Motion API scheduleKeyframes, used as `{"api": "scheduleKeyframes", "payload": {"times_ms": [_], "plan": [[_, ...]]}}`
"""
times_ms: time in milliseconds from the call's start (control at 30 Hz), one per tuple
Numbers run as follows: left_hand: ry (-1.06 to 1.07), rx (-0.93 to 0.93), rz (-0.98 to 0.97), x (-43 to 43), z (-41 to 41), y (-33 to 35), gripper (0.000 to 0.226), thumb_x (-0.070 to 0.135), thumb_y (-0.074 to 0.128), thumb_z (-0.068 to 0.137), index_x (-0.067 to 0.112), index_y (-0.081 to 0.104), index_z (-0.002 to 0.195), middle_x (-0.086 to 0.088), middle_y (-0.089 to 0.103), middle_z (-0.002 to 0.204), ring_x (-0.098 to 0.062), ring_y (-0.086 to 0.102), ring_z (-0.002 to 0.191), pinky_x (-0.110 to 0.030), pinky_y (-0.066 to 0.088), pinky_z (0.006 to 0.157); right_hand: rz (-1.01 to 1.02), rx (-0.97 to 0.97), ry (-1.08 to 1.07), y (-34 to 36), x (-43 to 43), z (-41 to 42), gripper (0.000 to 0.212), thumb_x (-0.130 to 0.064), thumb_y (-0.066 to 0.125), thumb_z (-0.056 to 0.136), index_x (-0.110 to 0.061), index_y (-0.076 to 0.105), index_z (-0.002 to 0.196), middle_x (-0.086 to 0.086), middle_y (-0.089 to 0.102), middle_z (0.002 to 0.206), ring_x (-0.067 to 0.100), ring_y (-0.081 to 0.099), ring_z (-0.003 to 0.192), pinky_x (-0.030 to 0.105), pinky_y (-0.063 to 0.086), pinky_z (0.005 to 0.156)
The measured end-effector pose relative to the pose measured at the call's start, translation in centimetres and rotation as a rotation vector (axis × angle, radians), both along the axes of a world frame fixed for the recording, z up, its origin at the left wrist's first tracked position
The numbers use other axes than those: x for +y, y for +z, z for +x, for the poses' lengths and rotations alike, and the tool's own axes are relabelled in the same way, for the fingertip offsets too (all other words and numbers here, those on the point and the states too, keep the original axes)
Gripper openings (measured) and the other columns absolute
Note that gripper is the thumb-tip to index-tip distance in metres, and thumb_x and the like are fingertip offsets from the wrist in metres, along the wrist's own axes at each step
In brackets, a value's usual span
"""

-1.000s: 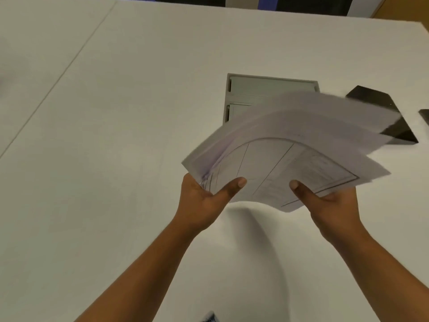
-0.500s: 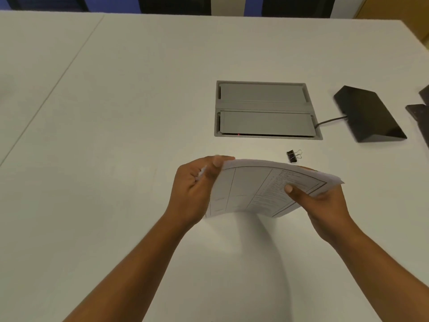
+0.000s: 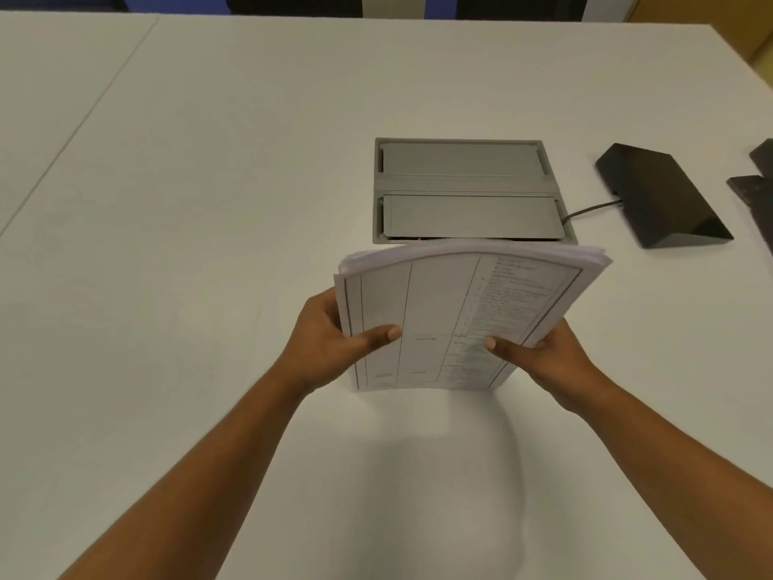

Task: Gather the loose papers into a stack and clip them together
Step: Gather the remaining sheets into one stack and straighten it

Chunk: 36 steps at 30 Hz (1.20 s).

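A stack of papers (image 3: 451, 316) is held upright on its lower edge on the white worktop (image 3: 209, 203), just in front of the grey hatch (image 3: 464, 190) set into the surface. The printed face of the stack is turned toward the camera, and its top is tilted away, toward the hatch. The long axis cannot be told for certain, since the sheets are foreshortened; the ruled columns are seen to run from the lower edge up to the top edge. The top edge is bowed in a shallow arch, and the sheet edges there are slightly fanned at the right corner. The left side of the stack is gripped by the left hand (image 3: 330, 345), its thumb pressed flat on the front sheet and its fingers hidden behind. The right side is gripped likewise by the right hand (image 3: 543, 357), thumb on the front. A black wedge-shaped device (image 3: 661, 194) with a cable is seen to the right of the hatch. Half a second earlier the stack was held nearly flat and low above the worktop, and a binder clip was visible beyond it; now the stack has been stood up on edge, and the clip is hidden from view.
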State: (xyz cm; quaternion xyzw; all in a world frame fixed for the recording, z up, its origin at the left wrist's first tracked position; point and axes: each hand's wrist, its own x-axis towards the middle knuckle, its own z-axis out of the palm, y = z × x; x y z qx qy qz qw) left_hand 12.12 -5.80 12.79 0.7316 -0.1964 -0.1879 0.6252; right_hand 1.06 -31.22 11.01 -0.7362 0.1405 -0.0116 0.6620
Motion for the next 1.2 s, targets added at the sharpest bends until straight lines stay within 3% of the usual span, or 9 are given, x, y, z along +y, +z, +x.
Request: {"api": "scheduleKeyframes", "payload": {"times_ms": [100, 167, 267, 367, 533, 667, 967, 1067, 1200], "plan": [[0.036, 0.044, 0.074, -0.6, -0.1, -3.2, 0.019, 0.025, 0.072, 0.083, 0.036, 0.068, 0.098, 0.021, 0.075, 0.092, -0.010, 0.072, 0.094, -0.027, 0.062, 0.076, -0.068, 0.037, -0.018, -2.3, 0.1, 0.7, 0.042, -0.023, 0.076, 0.074, -0.036, 0.063, 0.111, -0.010, 0.071, 0.115, 0.007, 0.067, 0.107, 0.033, 0.056, 0.090], [0.087, 0.026, 0.039, -0.9, -0.6, -3.5, 0.013, 0.021, 0.065, 0.089, 0.033, 0.071, 0.093, 0.024, 0.076, 0.088, -0.007, 0.073, 0.090, -0.021, 0.060, 0.070, -0.080, 0.026, -0.084, -2.5, 0.6, 0.9, 0.037, -0.027, 0.074, 0.073, -0.034, 0.065, 0.107, -0.013, 0.070, 0.110, 0.005, 0.067, 0.105, 0.029, 0.056, 0.088], [0.179, -0.042, -0.027, -1.2, -1.8, -2.4, 0.010, 0.026, 0.067, 0.083, 0.021, 0.075, 0.082, 0.008, 0.077, 0.080, -0.013, 0.074, 0.081, -0.030, 0.062, 0.071, -0.085, -0.083, -0.162, -1.0, 1.3, 0.6, 0.031, -0.021, 0.073, 0.077, -0.032, 0.067, 0.106, -0.015, 0.074, 0.105, 0.004, 0.069, 0.101, 0.025, 0.058, 0.081], [0.214, -0.150, -0.082, -1.3, -3.1, -0.7, 0.006, 0.028, 0.073, 0.074, 0.025, 0.068, 0.075, 0.015, 0.073, 0.068, -0.004, 0.072, 0.072, -0.017, 0.058, 0.061, -0.068, -0.226, -0.194, 1.5, 1.9, -0.1, 0.035, -0.014, 0.074, 0.077, -0.040, 0.069, 0.100, -0.017, 0.074, 0.103, 0.007, 0.070, 0.099, 0.022, 0.057, 0.077], [0.242, -0.118, -0.143, -1.8, -4.1, 0.0, 0.032, 0.025, 0.082, 0.072, 0.037, 0.064, 0.095, 0.030, 0.072, 0.086, 0.004, 0.070, 0.088, -0.011, 0.055, 0.066, -0.103, -0.261, -0.145, 2.7, 2.5, -0.4, 0.049, -0.022, 0.075, 0.071, -0.063, 0.062, 0.095, -0.026, 0.071, 0.100, 0.002, 0.066, 0.102, 0.024, 0.058, 0.078], [0.231, -0.049, -0.111, -2.4, -4.5, -0.8, 0.032, 0.011, 0.073, 0.081, 0.040, 0.061, 0.091, 0.035, 0.070, 0.078, 0.012, 0.068, 0.080, -0.008, 0.053, 0.061, -0.099, -0.175, -0.147, 0.9, 2.7, -0.6, 0.044, -0.026, 0.076, 0.074, -0.061, 0.064, 0.097, -0.019, 0.072, 0.107, 0.004, 0.067, 0.104, 0.027, 0.058, 0.080], [0.317, 0.102, -0.085, -2.2, -5.5, -2.9, 0.024, 0.016, 0.068, 0.088, 0.039, 0.062, 0.092, 0.034, 0.071, 0.075, 0.012, 0.068, 0.077, -0.008, 0.053, 0.062, -0.093, -0.052, -0.155, -1.6, 4.0, -2.0, 0.025, -0.020, 0.066, 0.088, -0.037, 0.063, 0.107, -0.023, 0.068, 0.102, -0.009, 0.065, 0.096, 0.012, 0.054, 0.076], [0.335, 0.020, -0.069, -2.1, -6.0, -2.0, 0.021, 0.016, 0.072, 0.083, 0.034, 0.064, 0.088, 0.034, 0.070, 0.072, 0.013, 0.068, 0.076, -0.006, 0.052, 0.063, -0.107, -0.122, -0.194, -0.5, 4.4, -2.6, 0.026, -0.018, 0.068, 0.086, -0.036, 0.063, 0.104, -0.026, 0.071, 0.092, -0.011, 0.066, 0.092, 0.009, 0.052, 0.073], [0.353, -0.090, -0.089, -1.7, -6.0, -0.2, 0.025, 0.024, 0.077, 0.070, 0.030, 0.060, 0.087, 0.025, 0.068, 0.072, 0.013, 0.066, 0.073, -0.004, 0.050, 0.059, -0.200, -0.183, -0.160, 0.9, 4.7, -2.7, 0.044, -0.007, 0.076, 0.078, -0.042, 0.057, 0.098, -0.041, 0.066, 0.091, -0.016, 0.063, 0.090, 0.006, 0.050, 0.068]]}}
